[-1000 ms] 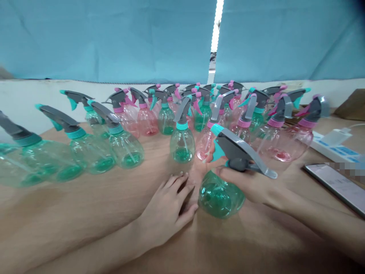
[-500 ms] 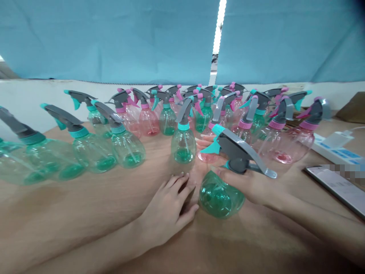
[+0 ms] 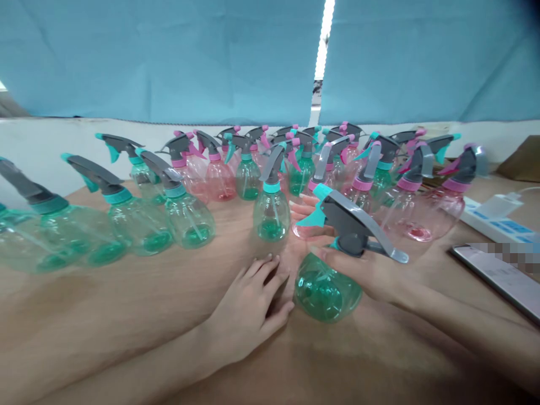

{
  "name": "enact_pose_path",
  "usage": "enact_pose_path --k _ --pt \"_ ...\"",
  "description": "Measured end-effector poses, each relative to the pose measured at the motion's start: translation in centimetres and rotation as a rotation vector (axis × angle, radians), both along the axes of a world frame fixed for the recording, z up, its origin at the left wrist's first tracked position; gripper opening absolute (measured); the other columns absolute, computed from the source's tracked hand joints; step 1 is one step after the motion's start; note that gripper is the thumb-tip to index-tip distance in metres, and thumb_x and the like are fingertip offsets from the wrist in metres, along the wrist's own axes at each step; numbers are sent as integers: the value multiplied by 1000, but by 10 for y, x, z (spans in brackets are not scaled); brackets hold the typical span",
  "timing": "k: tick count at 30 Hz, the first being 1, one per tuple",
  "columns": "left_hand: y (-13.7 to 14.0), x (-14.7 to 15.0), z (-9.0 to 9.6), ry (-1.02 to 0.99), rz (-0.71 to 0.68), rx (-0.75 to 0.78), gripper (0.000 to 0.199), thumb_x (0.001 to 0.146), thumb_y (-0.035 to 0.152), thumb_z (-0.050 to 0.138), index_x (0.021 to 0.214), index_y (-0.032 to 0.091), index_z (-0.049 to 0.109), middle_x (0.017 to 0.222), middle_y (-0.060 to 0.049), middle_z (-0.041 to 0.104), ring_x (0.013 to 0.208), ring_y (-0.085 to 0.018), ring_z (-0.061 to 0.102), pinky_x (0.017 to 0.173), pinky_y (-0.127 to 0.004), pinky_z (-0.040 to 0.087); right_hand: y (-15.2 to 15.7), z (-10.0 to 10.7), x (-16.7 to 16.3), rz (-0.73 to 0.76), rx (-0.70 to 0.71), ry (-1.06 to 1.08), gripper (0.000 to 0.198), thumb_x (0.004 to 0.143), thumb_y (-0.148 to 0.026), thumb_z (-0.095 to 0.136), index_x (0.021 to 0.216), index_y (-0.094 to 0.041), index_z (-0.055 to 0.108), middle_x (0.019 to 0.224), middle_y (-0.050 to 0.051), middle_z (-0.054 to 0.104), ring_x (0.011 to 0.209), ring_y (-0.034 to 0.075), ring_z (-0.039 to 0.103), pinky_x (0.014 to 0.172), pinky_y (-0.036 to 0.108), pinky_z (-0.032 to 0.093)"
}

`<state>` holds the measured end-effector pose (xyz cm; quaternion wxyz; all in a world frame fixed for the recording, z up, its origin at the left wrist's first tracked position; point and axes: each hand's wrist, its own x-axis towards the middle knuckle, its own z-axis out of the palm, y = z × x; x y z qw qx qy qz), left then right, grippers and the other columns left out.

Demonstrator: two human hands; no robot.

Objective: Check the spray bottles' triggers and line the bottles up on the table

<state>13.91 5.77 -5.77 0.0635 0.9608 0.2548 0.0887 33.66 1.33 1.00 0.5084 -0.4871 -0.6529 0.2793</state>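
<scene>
A green spray bottle [image 3: 327, 289] with a grey trigger head and a turquoise nozzle tilts over at the right of centre. My right hand [image 3: 358, 273] grips it around the neck, the thumb on the near side and the fingertips showing behind the turquoise trigger. My left hand [image 3: 253, 301] rests flat on the wooden table [image 3: 169, 320], its fingers slightly apart and holding nothing. It lies just left of the tilted bottle's base. Straight ahead, another green spray bottle [image 3: 272, 216] stands upright.
Several green spray bottles [image 3: 188, 219] stand along the left. Pink ones [image 3: 415, 216] and more green ones crowd the back and right. A phone [image 3: 498, 278] and a white power strip [image 3: 502, 222] lie at the right. Blue cloth [image 3: 189, 62] hangs behind.
</scene>
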Motion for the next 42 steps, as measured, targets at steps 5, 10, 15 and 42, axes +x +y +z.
enact_pose_path --k 5,10,15,42 --pt "0 -2 -2 -21 -10 6 48 93 35 53 135 12 46 136 -15 50 126 -30 42 103 -47 37 -1 2 0 -19 -10 -3 43 67 -15 50 105 -27 67 98 3 72 103 24 65 84 38 55" --pt "0 -2 -5 -47 -9 16 48 93 35 53 135 13 46 135 -14 50 125 -30 43 103 -47 37 -1 0 0 -25 -37 1 44 68 -18 52 108 -26 66 87 3 72 95 24 67 80 38 56" --pt "0 -1 -3 -43 -3 -1 47 92 35 53 135 15 46 134 -14 51 125 -30 43 102 -47 37 -2 -4 2 -66 -106 -9 46 69 -17 52 113 -25 64 80 2 71 72 21 68 70 37 57" --pt "0 -2 -2 -28 2 -1 48 93 34 53 136 14 45 136 -14 49 127 -30 41 103 -47 36 -1 -1 2 -87 -61 -42 36 65 -16 51 98 -24 65 73 1 67 69 19 65 59 30 53"
